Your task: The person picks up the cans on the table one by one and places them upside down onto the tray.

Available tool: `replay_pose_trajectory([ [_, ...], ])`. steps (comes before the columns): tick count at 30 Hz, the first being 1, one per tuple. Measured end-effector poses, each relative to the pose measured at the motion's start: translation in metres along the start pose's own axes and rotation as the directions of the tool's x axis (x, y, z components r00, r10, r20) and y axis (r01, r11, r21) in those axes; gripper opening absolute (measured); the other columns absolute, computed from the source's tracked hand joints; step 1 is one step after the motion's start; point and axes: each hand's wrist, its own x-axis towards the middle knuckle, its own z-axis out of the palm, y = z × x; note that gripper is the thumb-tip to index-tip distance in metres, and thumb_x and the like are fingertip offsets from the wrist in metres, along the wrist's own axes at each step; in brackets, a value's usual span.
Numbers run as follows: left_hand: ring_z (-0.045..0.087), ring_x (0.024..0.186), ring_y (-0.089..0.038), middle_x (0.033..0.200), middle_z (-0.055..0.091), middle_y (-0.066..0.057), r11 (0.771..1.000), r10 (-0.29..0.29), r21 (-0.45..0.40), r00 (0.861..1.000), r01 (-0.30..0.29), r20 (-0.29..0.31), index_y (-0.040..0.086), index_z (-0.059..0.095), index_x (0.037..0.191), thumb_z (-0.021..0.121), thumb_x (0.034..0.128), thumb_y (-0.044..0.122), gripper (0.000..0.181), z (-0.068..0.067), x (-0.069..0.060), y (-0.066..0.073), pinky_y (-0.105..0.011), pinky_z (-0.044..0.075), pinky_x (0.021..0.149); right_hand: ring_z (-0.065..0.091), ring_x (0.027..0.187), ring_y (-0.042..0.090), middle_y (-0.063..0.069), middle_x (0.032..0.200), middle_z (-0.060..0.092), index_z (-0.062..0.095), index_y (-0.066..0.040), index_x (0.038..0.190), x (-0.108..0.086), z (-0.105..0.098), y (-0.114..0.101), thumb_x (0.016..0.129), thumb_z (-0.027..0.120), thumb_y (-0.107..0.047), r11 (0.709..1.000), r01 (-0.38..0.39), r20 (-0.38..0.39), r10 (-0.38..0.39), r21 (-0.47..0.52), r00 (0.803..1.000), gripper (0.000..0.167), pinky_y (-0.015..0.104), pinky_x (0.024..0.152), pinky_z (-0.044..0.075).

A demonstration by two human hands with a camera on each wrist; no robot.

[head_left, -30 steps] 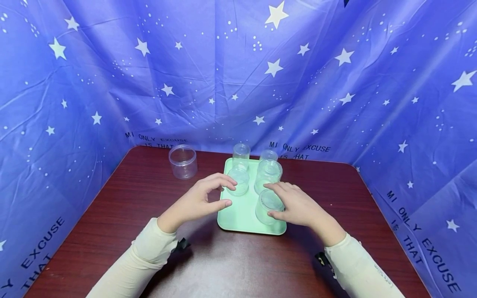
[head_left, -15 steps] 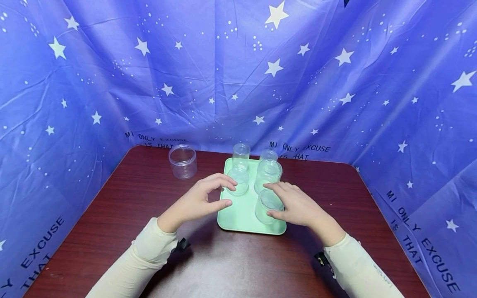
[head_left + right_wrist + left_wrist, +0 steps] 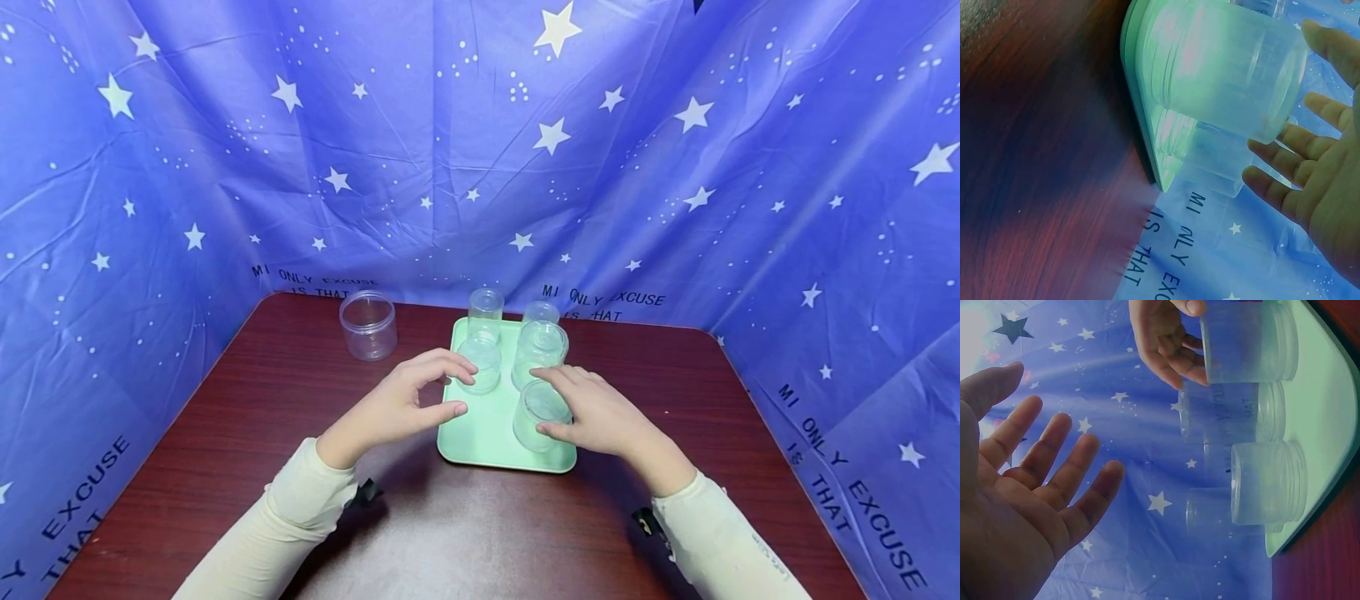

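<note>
A pale green tray (image 3: 483,437) bears several clear plastic jars, standing upside down with their threaded rims against it. Over the tray's left edge hovers my left hand (image 3: 386,408), fingers spread and relaxed. It is nearest the left middle jar (image 3: 483,379); in the left wrist view its palm holds nothing. My right hand (image 3: 600,412) is beside the front right jar (image 3: 534,421), thumb and fingers loosely spread about its raised base. In the right wrist view the fingers look uncurled next to that jar (image 3: 1229,69); whether the tips touch it I cannot tell.
On the dark red wooden table (image 3: 480,533), a wide clear jar (image 3: 369,329) stands mouth up, left of the tray. Two slimmer clear jars, a left one (image 3: 485,312) and a right one (image 3: 542,312), are at the tray's far end. Blue starry curtains (image 3: 450,167) enclose the table.
</note>
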Motion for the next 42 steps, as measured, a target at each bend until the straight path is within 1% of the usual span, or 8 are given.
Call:
replay_pose_trajectory([
  [8,0.061,0.118,-0.014,0.128,0.066,0.002,1.000,-0.002,0.010,1.000,0.002,0.006,0.018,0.068,0.117,0.078,0.0912,0.015,0.027,0.000,-0.001,0.001,-0.029,0.050,0.095,0.056,0.129,0.028,0.005,0.139,0.061,0.049,-0.016,0.150,0.000,-0.001,-0.002,0.084,0.080,-0.051,1.000,0.010,-0.029,-0.010,-0.012,1.000,0.080,0.053,0.108,0.044],
  [14,0.061,0.118,-0.013,0.128,0.065,0.002,1.000,-0.007,0.015,1.000,0.007,0.007,0.018,0.068,0.117,0.078,0.0910,0.015,0.028,0.000,0.000,0.000,-0.032,0.051,0.094,0.054,0.131,0.026,0.003,0.140,0.059,0.047,-0.018,0.151,-0.001,-0.006,-0.007,0.087,0.076,-0.054,1.000,0.007,-0.047,-0.007,0.004,0.999,0.079,0.052,0.111,0.041],
  [17,0.060,0.119,-0.014,0.128,0.066,0.002,1.000,-0.002,0.016,1.000,0.002,0.005,0.017,0.068,0.117,0.078,0.0909,0.015,0.028,0.000,0.000,-0.001,-0.037,0.052,0.094,0.054,0.130,0.025,0.003,0.140,0.059,0.047,-0.018,0.151,-0.001,-0.008,-0.010,0.087,0.076,-0.054,1.000,0.005,-0.069,-0.004,0.020,0.998,0.079,0.051,0.112,0.040],
  [19,0.060,0.119,-0.014,0.128,0.066,0.002,1.000,0.001,0.016,1.000,-0.001,0.004,0.017,0.068,0.117,0.078,0.0910,0.015,0.028,0.000,0.000,-0.001,-0.038,0.052,0.093,0.054,0.131,0.025,0.003,0.141,0.058,0.047,-0.019,0.151,-0.002,-0.010,-0.012,0.087,0.076,-0.054,1.000,0.002,-0.086,0.001,0.031,0.996,0.079,0.051,0.112,0.040],
  [26,0.061,0.118,-0.013,0.128,0.065,0.003,1.000,0.005,0.015,1.000,-0.005,0.011,0.018,0.068,0.117,0.078,0.0913,0.015,0.027,0.000,0.000,-0.002,-0.030,0.050,0.094,0.053,0.132,0.024,0.004,0.143,0.057,0.047,-0.019,0.151,-0.004,-0.015,-0.019,0.087,0.078,-0.051,0.998,0.018,-0.168,-0.006,0.067,0.986,0.078,0.050,0.112,0.040],
  [30,0.060,0.118,-0.014,0.128,0.065,0.002,1.000,0.010,0.009,1.000,-0.010,0.017,0.018,0.068,0.117,0.078,0.0917,0.015,0.027,0.001,0.000,-0.002,-0.032,0.050,0.097,0.051,0.134,0.022,0.002,0.144,0.057,0.046,-0.020,0.152,-0.006,-0.017,-0.023,0.088,0.077,-0.051,0.996,0.025,-0.201,-0.009,0.080,0.980,0.077,0.050,0.112,0.039],
  [36,0.061,0.118,-0.015,0.128,0.065,0.001,0.999,0.030,0.011,0.999,-0.030,0.015,0.017,0.068,0.117,0.077,0.0918,0.015,0.027,0.003,0.000,-0.001,-0.041,0.052,0.095,0.050,0.136,0.019,-0.001,0.144,0.056,0.046,-0.022,0.153,-0.008,-0.016,-0.026,0.089,0.077,-0.050,0.994,0.035,-0.225,-0.010,0.104,0.974,0.077,0.048,0.113,0.038],
  [42,0.060,0.120,-0.015,0.128,0.065,0.001,1.000,0.027,0.015,0.999,-0.028,0.022,0.017,0.068,0.117,0.077,0.0918,0.015,0.027,0.003,0.000,-0.001,-0.032,0.050,0.100,0.050,0.136,0.019,-0.001,0.144,0.057,0.047,-0.020,0.151,-0.010,-0.015,-0.027,0.088,0.077,-0.049,0.994,0.040,-0.241,-0.014,0.103,0.971,0.076,0.047,0.114,0.038],
])
